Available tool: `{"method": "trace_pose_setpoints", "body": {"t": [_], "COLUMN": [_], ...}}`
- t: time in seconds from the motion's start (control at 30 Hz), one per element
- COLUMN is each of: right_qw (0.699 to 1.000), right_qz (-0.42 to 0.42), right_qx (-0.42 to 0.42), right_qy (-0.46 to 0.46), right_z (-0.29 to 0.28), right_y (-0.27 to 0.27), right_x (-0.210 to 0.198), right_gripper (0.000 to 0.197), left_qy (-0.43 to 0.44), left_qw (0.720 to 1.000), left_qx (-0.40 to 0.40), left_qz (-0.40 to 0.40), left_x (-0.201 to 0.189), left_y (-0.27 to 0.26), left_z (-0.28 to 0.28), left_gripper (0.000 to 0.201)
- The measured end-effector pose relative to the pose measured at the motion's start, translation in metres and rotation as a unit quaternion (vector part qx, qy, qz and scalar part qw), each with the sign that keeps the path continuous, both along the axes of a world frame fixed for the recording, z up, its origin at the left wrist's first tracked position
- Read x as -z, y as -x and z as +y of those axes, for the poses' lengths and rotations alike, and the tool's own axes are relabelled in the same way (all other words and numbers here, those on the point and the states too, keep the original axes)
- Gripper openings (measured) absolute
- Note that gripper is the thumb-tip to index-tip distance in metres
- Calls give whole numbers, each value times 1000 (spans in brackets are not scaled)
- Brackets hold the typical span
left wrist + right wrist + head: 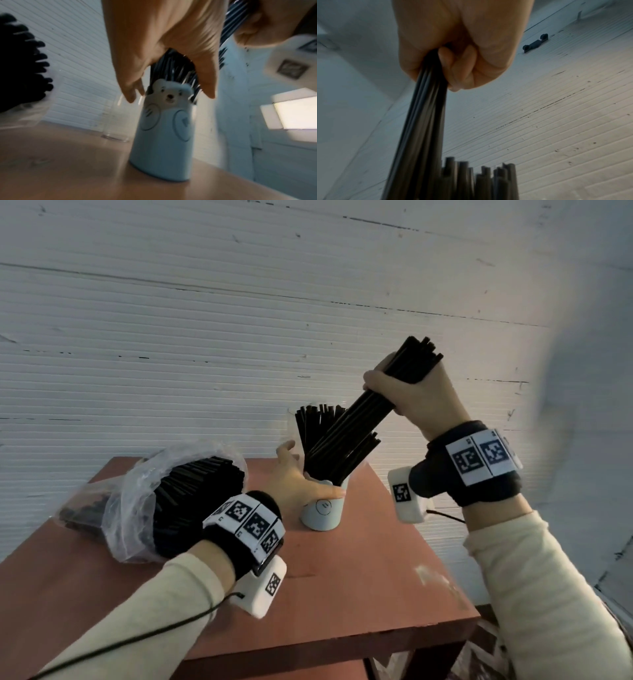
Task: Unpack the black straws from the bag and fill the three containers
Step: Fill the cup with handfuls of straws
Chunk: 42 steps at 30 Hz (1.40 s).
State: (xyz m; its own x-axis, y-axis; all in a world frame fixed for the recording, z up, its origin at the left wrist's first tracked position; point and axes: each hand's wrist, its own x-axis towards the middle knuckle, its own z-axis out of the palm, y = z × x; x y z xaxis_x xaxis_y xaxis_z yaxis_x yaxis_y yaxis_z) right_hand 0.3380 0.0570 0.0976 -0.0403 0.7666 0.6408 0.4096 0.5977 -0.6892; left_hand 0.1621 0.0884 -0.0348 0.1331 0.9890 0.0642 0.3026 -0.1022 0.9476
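A pale blue bear-faced container [322, 511] [164, 135] stands on the red-brown table [359, 577], with black straws fanning out of its top. My right hand [407, 392] [453, 65] grips a bundle of black straws [356, 419] [419, 128] held slanted, its lower ends among the straws in the container. My left hand [313, 470] [171, 94] spans the container's mouth with straight, spread fingers; its thumb lies along the rim. The clear plastic bag [164, 501] [22, 65], still packed with black straws, lies on its side at the left.
A clear glass [116, 121] [289, 426] stands just behind the blue container and looks empty. A white ribbed wall runs close behind the table. The table's right and near edges drop off beside my right arm.
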Motion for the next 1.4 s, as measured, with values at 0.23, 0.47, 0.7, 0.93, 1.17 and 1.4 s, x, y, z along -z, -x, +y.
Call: {"method": "trace_pose_setpoints", "body": {"t": [0.23,0.47,0.7,0.93,1.17,1.4], "right_qw": [997,984,951,995,955,957], "right_qz": [-71,-165,-281,-55,-238,-228], "right_qx": [27,0,19,-21,10,-14], "right_qy": [32,66,126,-77,-175,-178], "right_z": [38,64,63,48,61,51], "right_y": [-8,4,11,16,31,28], "right_x": [-1,13,34,43,57,45], "right_gripper": [12,30,47,67,22,48], "left_qy": [-9,-29,-20,-29,-25,-27], "left_qw": [994,991,992,992,994,995], "left_qx": [55,99,100,94,82,87], "left_qz": [95,90,76,83,73,48], "left_x": [0,3,8,10,10,9], "left_y": [0,3,6,5,4,3], "left_z": [31,37,42,44,42,40], "left_gripper": [74,56,80,88,86,73]}}
